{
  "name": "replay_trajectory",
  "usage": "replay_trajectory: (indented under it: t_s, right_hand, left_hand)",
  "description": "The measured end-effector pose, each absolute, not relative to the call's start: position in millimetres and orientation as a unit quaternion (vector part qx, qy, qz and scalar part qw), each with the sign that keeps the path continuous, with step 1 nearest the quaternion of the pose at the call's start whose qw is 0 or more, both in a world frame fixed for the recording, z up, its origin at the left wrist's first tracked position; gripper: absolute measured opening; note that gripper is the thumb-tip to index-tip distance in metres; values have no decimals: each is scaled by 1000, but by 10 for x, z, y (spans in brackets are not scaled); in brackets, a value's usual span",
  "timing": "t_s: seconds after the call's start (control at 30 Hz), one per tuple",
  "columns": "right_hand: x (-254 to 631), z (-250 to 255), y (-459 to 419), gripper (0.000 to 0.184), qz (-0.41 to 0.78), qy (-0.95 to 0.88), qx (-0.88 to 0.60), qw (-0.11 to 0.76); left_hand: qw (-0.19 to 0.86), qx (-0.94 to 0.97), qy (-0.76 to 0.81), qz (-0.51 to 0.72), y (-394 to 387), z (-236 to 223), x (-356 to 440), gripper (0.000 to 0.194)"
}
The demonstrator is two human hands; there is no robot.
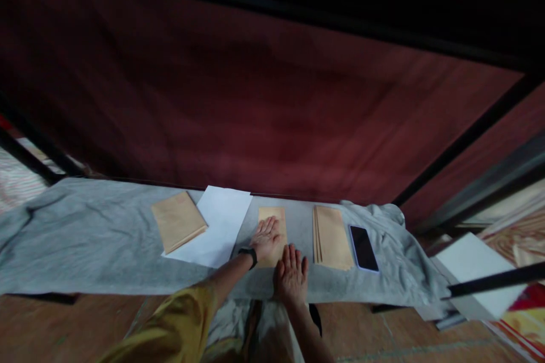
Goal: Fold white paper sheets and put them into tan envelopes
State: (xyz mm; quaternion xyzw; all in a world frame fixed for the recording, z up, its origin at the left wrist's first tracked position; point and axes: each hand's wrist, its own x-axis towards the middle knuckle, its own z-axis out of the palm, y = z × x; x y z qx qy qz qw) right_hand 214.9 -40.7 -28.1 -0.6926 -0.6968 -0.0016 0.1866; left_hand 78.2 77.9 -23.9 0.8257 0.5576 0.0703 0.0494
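Note:
My left hand [267, 237], a dark band on its wrist, lies flat with fingers stretched out on a flat brown paper piece [272, 213] that looks like an envelope. The palm and wrist hide part of that paper. My right hand [293, 275] rests open, fingers forward, by the paper's lower right edge; I cannot tell whether it touches it. To the right lies a fanned stack of similar brown papers [335, 238]. On the left, another brown paper stack [179, 222] partly overlaps white sheets [223, 224].
A grey cloth [102, 238] covers the narrow surface, rumpled at both ends. A dark-screened phone [364, 248] lies right of the right stack. Behind stands a dark red panel [272, 102] with black bars. A white box [477, 275] sits low at the far right, above a tiled floor [361, 334].

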Motion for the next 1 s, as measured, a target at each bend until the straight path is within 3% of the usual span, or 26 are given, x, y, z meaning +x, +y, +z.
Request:
replay_trajectory:
  t_s: [0.4,1.0]
  right_hand:
    - [2122,-304,-390,51,-16,-693,-700,175]
    - [2151,-292,-413,51,-7,-697,-694,183]
  left_hand:
    - [46,826,556,82,1411,-237,952,59]
    - [36,887,446,113,-92,-175,490,52]
